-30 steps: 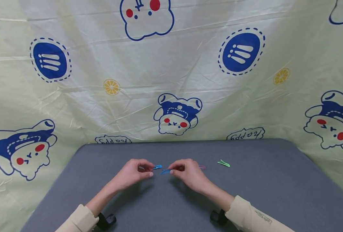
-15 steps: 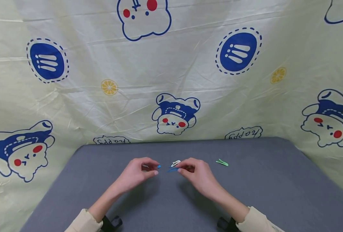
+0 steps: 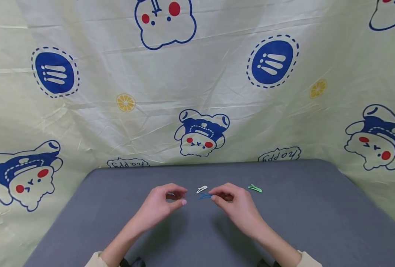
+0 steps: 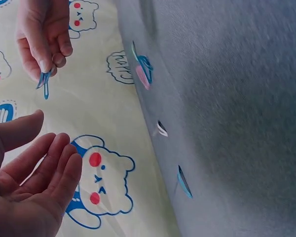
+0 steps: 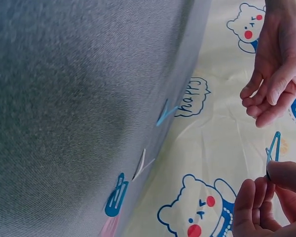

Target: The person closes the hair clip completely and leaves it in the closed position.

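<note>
A blue snap hair clip (image 3: 205,195), its two parts spread apart, is pinched between the thumb and fingers of my right hand (image 3: 235,205). Both wrist views show this clip held up in the air. My left hand (image 3: 162,204) faces it from the left, fingers loosely bent and nothing between them. Behind the hands on the table lie a white hair clip (image 3: 202,189) and a green hair clip (image 3: 255,188). The right wrist view also has a light blue hair clip (image 5: 164,114), a darker blue clip (image 5: 117,195) and a pink clip (image 5: 110,226).
The grey table (image 3: 117,222) ends at a far edge, with a cream printed cloth (image 3: 97,122) hanging behind it. The clips lie in a loose row toward that far edge.
My right hand has moved right with the blue hair clip. The left hand has shifted slightly right and now hides the light blue clip in the head view. The white clip has come into sight.
</note>
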{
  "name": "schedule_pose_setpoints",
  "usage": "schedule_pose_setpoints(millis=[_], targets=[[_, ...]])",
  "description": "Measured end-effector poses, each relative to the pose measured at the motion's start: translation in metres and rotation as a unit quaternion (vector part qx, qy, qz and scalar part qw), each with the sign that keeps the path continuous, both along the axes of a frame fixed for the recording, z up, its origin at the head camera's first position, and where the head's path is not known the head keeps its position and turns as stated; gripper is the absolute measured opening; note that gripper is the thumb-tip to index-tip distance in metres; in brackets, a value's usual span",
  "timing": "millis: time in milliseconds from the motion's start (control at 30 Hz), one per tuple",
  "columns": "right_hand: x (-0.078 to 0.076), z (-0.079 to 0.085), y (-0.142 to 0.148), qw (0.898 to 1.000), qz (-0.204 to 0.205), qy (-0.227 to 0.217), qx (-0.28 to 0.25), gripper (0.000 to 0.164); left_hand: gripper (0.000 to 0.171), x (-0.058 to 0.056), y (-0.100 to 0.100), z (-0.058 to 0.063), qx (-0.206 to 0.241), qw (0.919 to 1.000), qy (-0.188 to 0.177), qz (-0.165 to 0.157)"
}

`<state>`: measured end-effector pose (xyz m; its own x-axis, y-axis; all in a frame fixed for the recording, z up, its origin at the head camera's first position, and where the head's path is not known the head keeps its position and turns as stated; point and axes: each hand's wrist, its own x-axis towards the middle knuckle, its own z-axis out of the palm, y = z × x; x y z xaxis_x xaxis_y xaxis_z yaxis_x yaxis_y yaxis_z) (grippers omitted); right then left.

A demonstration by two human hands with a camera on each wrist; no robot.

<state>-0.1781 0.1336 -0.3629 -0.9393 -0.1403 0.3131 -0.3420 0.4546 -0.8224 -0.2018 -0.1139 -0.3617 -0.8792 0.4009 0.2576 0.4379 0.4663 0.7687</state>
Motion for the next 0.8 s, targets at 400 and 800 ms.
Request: schedule_pose_setpoints(millis=[400, 800], targets=[[0.023, 0.005, 0.004, 1.000, -0.019, 0.017, -0.002, 0.016, 0.022, 0.024, 0.008, 0.007, 0.016, 0.9998, 0.007, 0.004], [0.042, 0.006, 0.006, 0.999, -0.047, 0.001, -0.004, 0.020, 0.023, 0.043, 0.015, 0.008, 0.025, 0.9996, 0.010, 0.001]])
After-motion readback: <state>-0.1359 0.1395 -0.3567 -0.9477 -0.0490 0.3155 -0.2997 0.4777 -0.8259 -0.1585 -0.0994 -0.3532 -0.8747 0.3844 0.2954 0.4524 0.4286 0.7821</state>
